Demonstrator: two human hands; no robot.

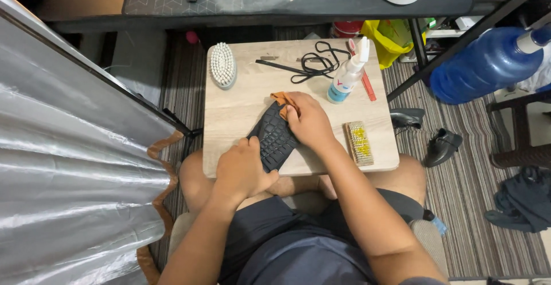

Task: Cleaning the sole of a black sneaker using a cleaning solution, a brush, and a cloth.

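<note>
Gripping the near end of a black shoe sole (274, 137), the left hand (245, 170) is curled shut around its edge at the near rim of the small wooden desk (241, 110). The right hand (310, 121) lies palm down on the sole's far part, fingers bent and pressing an orange cloth (282, 98) against it; both forearms reach up from the person's lap. The sole lies tread up and slanted across the middle of the desk. Just right of the right hand sits a yellow-bristled brush (359, 142). Farther off stand a white spray bottle (348, 74), 1 tangle of black laces (314, 64) and, at the far left corner, a white-bristled brush (222, 65). Black shoes (441, 146) rest on the striped floor to the right.
</note>
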